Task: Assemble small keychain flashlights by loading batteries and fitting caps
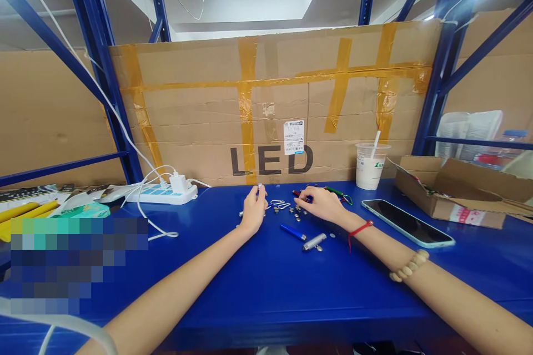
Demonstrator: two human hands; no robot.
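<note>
My left hand (254, 211) is raised a little over the blue tabletop, thumb and fingers pinched together; a small pale tip shows above them, too small to name. My right hand (322, 203) reaches in from the right, fingers bent down and drawn together over small parts; what they grip is hidden. Between the hands lie silver wire clips (280, 204) and several small round metal pieces (297, 211). Nearer to me are a blue tube (292, 231) and a silver cylinder (314, 242). Behind my right hand, a green carabiner (345, 198) and dark red pieces partly show.
A phone (408, 223) lies right of my right forearm, beside an open cardboard box (462, 191). A plastic cup with a straw (370, 169) stands at the back. A white power strip (162, 194) with cables sits at the left. Taped cardboard (187, 116) closes off the back.
</note>
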